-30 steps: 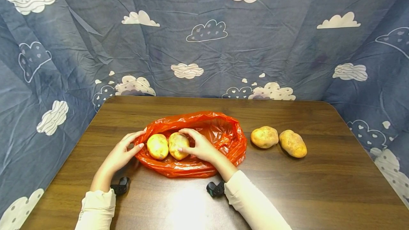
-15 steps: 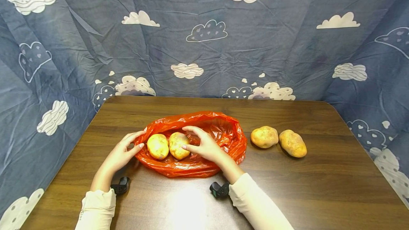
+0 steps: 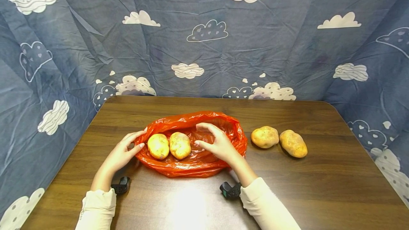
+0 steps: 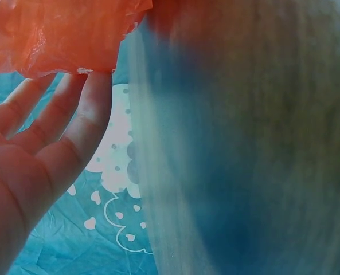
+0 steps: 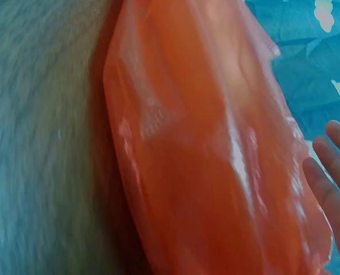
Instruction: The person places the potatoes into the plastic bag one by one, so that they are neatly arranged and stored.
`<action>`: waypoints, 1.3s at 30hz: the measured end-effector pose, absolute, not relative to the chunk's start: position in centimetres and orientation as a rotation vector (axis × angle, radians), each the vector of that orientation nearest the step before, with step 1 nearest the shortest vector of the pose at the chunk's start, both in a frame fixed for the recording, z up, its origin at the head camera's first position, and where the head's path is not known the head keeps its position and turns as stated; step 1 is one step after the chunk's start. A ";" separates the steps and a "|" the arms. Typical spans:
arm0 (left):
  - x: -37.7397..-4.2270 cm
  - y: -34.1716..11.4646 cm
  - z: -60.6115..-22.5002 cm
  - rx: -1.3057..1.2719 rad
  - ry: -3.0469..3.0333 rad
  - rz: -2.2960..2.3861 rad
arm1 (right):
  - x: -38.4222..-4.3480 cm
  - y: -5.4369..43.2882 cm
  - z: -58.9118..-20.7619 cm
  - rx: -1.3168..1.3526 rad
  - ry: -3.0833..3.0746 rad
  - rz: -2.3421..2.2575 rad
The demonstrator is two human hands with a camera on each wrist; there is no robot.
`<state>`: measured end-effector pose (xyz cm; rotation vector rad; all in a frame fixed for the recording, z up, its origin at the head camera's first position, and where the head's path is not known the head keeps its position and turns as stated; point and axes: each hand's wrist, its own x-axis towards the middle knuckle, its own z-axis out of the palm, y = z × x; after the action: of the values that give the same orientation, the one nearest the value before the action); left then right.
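Observation:
An opened red plastic bag [image 3: 204, 171] lies on the table, its mouth facing up. Inside it, toward the left, sit two potatoes side by side: a left one [image 3: 158, 146] and a right one [image 3: 180, 146]. My left hand [image 3: 120, 157] rests at the bag's left rim, thumb and fingers spread apart. In the left wrist view the bag's edge hides the tips of these fairly straight fingers [image 4: 78, 132]. Over the bag's right half my right hand [image 3: 220, 144] is apart from the potatoes, with a gap between thumb and fingers and nothing held.
To the right of the bag, two more potatoes lie close together on the brown wooden table [image 3: 319, 191]: a rounder one [image 3: 265, 137] and a longer one [image 3: 293, 143]. A blue curtain with clouds [image 3: 207, 59] hangs behind the table. Black wrist devices show below both hands.
My right hand has let go of the right potato in the bag and moved to the right, away from it. The left hand has stayed at the rim.

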<state>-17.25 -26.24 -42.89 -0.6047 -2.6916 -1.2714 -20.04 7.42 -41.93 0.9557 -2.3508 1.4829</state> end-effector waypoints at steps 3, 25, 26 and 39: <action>-17.2 -26.2 -42.9 -0.601 -2.695 -1.273 | -19.8 8.2 -41.5 0.943 -2.318 1.488; -17.1 -26.2 -42.8 -0.597 -2.683 -1.293 | -17.5 14.1 -39.1 0.751 -2.110 1.430; -17.1 -26.2 -42.8 -0.597 -2.683 -1.294 | -17.5 14.4 -39.2 0.737 -2.108 1.421; -17.2 -26.3 -42.9 -0.603 -2.682 -1.289 | -17.3 17.7 -39.1 0.596 -2.130 1.352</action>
<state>-17.20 -26.30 -42.87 -0.6034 -2.6815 -1.2888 -17.35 17.74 -39.06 0.5961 -2.1303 1.3516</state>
